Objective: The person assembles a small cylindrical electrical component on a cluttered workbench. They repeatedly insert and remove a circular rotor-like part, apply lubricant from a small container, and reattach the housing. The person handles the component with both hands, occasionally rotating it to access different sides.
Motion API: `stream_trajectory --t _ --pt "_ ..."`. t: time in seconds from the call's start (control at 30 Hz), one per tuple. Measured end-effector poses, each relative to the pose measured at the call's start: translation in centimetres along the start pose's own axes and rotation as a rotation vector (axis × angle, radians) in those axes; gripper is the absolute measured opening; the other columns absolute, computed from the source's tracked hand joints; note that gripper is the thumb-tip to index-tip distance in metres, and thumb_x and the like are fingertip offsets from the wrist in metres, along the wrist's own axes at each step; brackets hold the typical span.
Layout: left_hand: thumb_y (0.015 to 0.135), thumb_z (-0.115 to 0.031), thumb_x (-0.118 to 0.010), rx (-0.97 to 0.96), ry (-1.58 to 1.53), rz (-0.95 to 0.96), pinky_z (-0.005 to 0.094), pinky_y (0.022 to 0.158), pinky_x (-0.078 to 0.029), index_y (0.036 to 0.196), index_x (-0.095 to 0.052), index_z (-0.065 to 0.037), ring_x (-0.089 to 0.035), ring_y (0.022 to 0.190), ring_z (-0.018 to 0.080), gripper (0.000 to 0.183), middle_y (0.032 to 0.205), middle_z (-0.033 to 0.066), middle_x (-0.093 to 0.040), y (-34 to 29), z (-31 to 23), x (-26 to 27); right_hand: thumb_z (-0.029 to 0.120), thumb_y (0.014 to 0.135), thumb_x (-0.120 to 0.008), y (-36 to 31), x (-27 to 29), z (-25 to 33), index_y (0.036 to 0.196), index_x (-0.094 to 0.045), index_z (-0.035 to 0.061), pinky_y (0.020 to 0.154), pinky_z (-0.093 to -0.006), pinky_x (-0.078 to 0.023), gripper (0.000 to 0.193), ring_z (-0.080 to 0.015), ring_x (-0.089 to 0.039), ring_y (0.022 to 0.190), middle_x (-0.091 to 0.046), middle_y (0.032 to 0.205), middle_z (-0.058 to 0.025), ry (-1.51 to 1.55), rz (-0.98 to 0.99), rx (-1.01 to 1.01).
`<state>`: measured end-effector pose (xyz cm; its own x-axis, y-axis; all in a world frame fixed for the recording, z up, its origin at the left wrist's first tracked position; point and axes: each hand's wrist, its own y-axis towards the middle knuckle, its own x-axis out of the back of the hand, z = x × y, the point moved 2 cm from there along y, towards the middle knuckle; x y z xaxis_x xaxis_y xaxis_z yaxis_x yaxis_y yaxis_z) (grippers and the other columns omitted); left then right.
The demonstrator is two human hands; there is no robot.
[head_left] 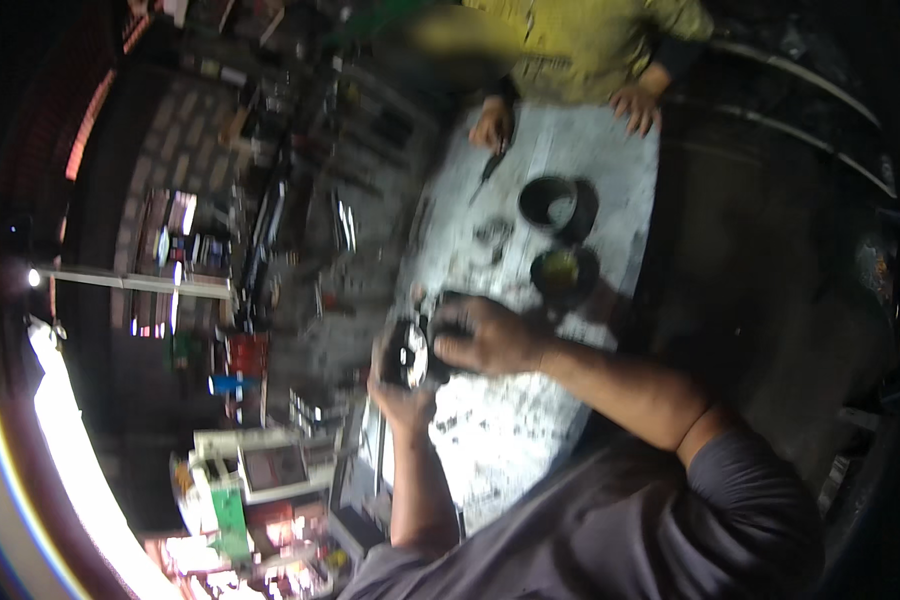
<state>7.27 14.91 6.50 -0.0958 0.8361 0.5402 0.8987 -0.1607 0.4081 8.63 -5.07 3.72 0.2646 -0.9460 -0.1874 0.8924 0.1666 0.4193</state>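
Over the near half of the pale table (625, 150), both my hands work close together. My left hand (398, 397) is closed around a dark, round metal-looking part (394, 360) with a bright, shiny inner face. Pressed up beside that part, my right hand (492, 338) has its fingers curled around something dark, which is blurred and partly hidden by the fingers. Beyond my right hand stands a dark bowl (580, 297) with yellowish contents. A second dark round container (536, 203) stands farther off, with small dim parts (493, 232) left of it.
Across the table, a co-worker in a yellow top (580, 45) holds a dark slender tool (491, 166) in one hand and rests the other hand (637, 108) on the table edge. Cluttered shelves and tools line the left. A green panel (230, 523) stands lower left.
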Motion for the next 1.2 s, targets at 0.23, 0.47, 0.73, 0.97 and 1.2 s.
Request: stream_trajectory --t 0.23,0.47,0.73,0.97,1.2 --pt "0.070 -0.078 -0.091 -0.076 -0.078 0.004 0.0366 0.099 -0.057 0.138 -0.063 0.010 -0.069 0.113 0.0208 0.114 0.127 0.0122 -0.072 0.2 0.2 -0.3 0.014 0.091 -0.078 -0.1 1.9 1.1 0.127 -0.069 0.0051 0.110 -0.0454 -0.058 0.039 -0.0437 -0.061 0.137 -0.064 0.136 -0.0181 -0.521 0.259 0.349" --pt "0.069 -0.077 -0.091 -0.103 -0.056 -0.022 0.0378 0.100 -0.056 0.141 -0.061 0.008 -0.069 0.114 0.0225 0.115 0.126 0.0131 -0.073 0.3 0.7 -0.8 0.014 0.084 -0.085 -1.1 0.4 1.1 0.113 -0.069 0.0050 0.089 -0.0458 -0.058 0.035 -0.0354 -0.069 0.104 -0.068 0.109 -0.0131 -0.432 0.007 0.497" --pt "0.071 -0.044 -0.096 -0.041 -0.020 -0.006 0.0411 0.104 -0.056 0.142 -0.063 0.005 -0.066 0.123 0.0286 0.093 0.135 0.0160 -0.064 0.0 0.9 -0.7 0.015 0.097 -0.081 -2.6 -1.0 0.1 0.108 -0.071 0.0058 0.082 -0.0348 -0.057 0.018 -0.0156 -0.070 0.089 -0.074 0.098 -0.0048 -0.066 -0.082 -0.033" --pt "0.069 -0.066 -0.096 -0.078 -0.177 0.014 0.0422 0.114 -0.052 0.154 -0.049 0.009 -0.064 0.132 0.0277 0.123 0.144 0.0176 -0.065 0.1 1.3 -0.8 0.014 0.092 -0.079 -2.7 0.0 0.0 0.116 -0.072 0.0060 0.088 -0.0455 -0.060 0.027 -0.0341 -0.073 0.097 -0.073 0.113 -0.0119 -0.399 -0.051 0.354" --pt "0.066 -0.076 -0.092 -0.015 -0.208 -0.022 0.0379 0.103 -0.055 0.153 -0.052 0.005 -0.066 0.123 0.0249 0.125 0.139 0.0129 -0.062 -0.2 1.4 -1.2 0.008 0.099 -0.076 -2.0 -0.2 -0.5 0.112 -0.069 0.0029 0.087 -0.0351 -0.059 0.015 -0.0269 -0.074 0.097 -0.073 0.106 -0.0109 0.094 -0.054 -0.045"
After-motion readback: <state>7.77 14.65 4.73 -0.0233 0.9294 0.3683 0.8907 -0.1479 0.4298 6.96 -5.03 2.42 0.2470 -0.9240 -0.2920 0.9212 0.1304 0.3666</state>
